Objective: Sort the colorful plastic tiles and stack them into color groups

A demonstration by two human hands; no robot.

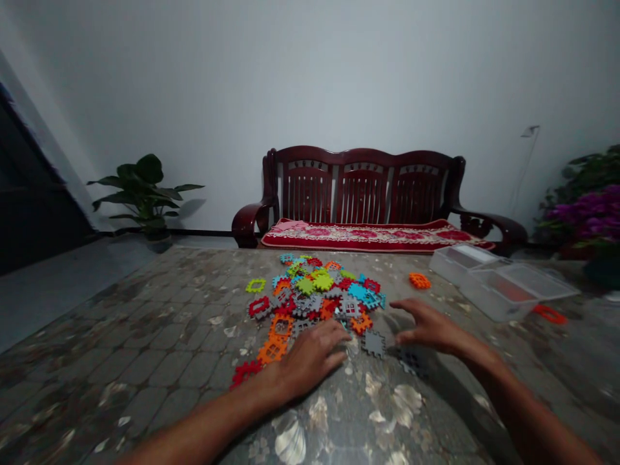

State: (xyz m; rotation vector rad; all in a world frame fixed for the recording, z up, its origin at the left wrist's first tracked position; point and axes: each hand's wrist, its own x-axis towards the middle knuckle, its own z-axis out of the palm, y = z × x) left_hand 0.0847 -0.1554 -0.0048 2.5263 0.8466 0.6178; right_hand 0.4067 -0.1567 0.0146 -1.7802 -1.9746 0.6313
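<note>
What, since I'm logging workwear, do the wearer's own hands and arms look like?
The left hand and right hand are ungloved. The left forearm and right forearm show no sleeves. I can see no watch, bracelet or ring.

The left hand (pixel 314 354) partly hides some pieces (pixel 300 327); the right edge crops purple flowers (pixel 593 213)

The pile of pieces (pixel 322 280) mixes red, orange, lime green, blue and grey. Beneath the pile, the counter (pixel 184 323) shows a grey grid with pale flowers; behind it, a dark reddish-brown settee (pixel 361 157) bears a red cover (pixel 368 235) patterned in pink and cream.
</note>
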